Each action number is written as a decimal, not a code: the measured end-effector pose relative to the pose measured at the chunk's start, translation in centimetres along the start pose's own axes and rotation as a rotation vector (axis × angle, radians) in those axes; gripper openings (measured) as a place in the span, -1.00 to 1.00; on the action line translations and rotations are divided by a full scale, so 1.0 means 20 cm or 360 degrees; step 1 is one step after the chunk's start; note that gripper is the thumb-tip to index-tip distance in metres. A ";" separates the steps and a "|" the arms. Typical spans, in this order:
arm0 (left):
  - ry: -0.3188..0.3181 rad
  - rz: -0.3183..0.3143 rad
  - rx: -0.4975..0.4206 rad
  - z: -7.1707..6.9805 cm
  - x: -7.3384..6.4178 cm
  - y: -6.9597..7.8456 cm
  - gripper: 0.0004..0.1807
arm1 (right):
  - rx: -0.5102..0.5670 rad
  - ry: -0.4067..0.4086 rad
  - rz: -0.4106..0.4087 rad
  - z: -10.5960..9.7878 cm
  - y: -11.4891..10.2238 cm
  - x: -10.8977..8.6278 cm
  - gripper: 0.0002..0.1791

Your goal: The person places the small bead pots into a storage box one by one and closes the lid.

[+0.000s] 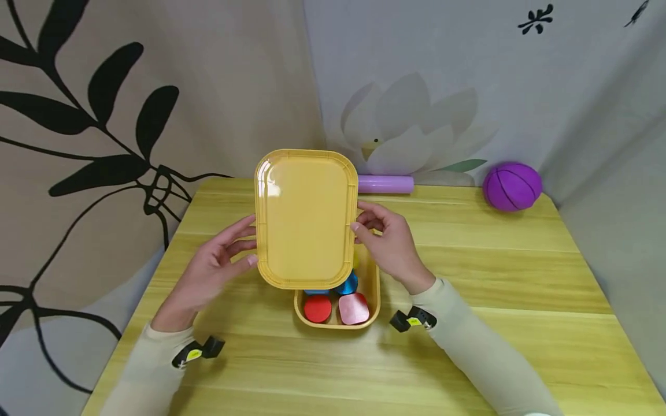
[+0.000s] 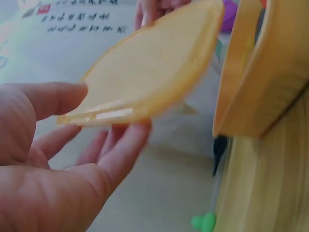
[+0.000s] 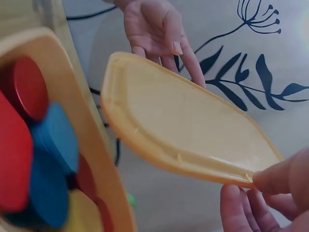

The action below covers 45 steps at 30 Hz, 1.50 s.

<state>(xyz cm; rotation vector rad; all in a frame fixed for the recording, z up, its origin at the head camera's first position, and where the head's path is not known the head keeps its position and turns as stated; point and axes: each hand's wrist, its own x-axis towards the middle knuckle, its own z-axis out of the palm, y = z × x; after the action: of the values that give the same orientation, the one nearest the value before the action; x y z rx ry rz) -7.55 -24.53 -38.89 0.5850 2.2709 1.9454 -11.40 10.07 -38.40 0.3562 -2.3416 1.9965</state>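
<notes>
A yellow plastic lid (image 1: 307,219) is held up above a yellow box (image 1: 377,289), hiding its far part. My right hand (image 1: 392,242) pinches the lid's right edge between thumb and fingers. At the opposite edge is my left hand (image 1: 210,268), its fingers extended behind the rim and its thumb spread apart from them. From the right wrist, that thumb looks clear of the lid. Inside the box are a red round block (image 1: 317,309), a pink rounded-square block (image 1: 354,308) and a blue block (image 1: 347,284), with more blocks partly hidden.
A purple ball (image 1: 512,186) sits at the table's far right corner. Along the back edge lies a lilac cylinder (image 1: 386,184), its left end hidden by the lid. The wooden table (image 1: 494,277) meets patterned cloth walls at the back.
</notes>
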 end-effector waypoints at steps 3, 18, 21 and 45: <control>0.0036 -0.0010 0.0019 0.06 0.03 0.03 -0.22 | -0.0093 0.0091 -0.0074 -0.05 -0.03 -0.01 -0.59; 0.0046 0.0047 -0.0176 0.22 0.12 0.09 -0.37 | -0.0280 0.0400 -0.0384 -0.12 0.02 -0.05 -0.78; 0.0041 0.0070 -0.0243 0.24 0.14 0.09 -0.43 | -0.0191 0.0437 -0.0406 -0.12 0.04 -0.05 -0.78; 0.0332 -0.0256 -0.0781 0.30 0.20 -0.02 -0.46 | 0.0351 0.0434 -0.0152 -0.13 0.17 -0.13 -0.67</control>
<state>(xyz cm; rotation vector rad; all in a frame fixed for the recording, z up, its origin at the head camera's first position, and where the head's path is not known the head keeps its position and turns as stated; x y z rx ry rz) -9.53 -17.62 -39.74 0.1453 1.7537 2.4414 -9.78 13.46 -41.65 0.1846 -1.9168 2.1097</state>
